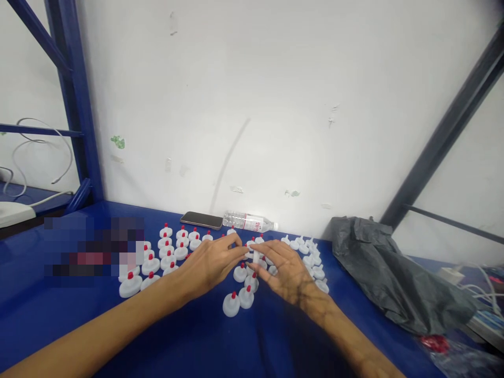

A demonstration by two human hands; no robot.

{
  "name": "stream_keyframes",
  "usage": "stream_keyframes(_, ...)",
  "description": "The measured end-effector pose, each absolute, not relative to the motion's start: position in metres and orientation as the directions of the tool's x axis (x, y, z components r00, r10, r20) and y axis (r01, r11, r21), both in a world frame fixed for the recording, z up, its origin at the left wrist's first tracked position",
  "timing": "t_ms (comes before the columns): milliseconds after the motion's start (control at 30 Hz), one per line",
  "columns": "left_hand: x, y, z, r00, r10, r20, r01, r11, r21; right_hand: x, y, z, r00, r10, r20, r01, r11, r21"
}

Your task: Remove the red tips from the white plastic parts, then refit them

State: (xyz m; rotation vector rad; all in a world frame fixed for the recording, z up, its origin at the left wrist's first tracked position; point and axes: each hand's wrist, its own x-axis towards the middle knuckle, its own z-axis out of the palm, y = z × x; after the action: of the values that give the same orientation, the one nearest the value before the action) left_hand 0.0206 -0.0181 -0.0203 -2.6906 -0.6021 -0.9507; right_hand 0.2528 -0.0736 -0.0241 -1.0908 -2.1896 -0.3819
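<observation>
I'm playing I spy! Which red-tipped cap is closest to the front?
The cap in the middle, just left of another cap. It sits lowest in the picture, in front of all the others.

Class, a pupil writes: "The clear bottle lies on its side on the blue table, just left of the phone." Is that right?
Not quite: the head view shows the clear bottle just right of the phone. It does lie on its side on the blue table.
</observation>
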Motion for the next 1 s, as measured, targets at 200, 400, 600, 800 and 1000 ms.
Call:
stream_keyframes(200, 0.02, -0.017, -0.02, 0.7, 0.303, 0.647, 0.457, -0.886, -0.079, 0.254, -0.075, -0.022, -0.435, 0.598, 0.673, 0.785, 0.618, -0.043)
stream_keyframes(400, 0.021, -0.018, -0.02, 0.692, 0.34, 0.637, 0.488, -0.87, -0.066, 0.256, -0.073, -0.024, -0.459, 0.559, 0.69, 0.746, 0.665, -0.042)
stream_keyframes(600, 0.021, -0.018, -0.022, 0.704, 0.346, 0.62, 0.463, -0.886, -0.03, 0.251, -0.077, -0.025, -0.44, 0.561, 0.702, 0.698, 0.705, -0.126)
stream_keyframes(800, 0.022, -0.025, -0.015, 0.673, 0.379, 0.635, 0.363, -0.917, 0.163, 0.244, -0.083, -0.02, -0.396, 0.553, 0.733, 0.672, 0.719, -0.179)
stream_keyframes(1000, 0.021, -0.028, -0.012, 0.671, 0.395, 0.628, 0.328, -0.917, 0.227, 0.245, -0.084, -0.022, -0.41, 0.541, 0.734, 0.669, 0.726, -0.162)
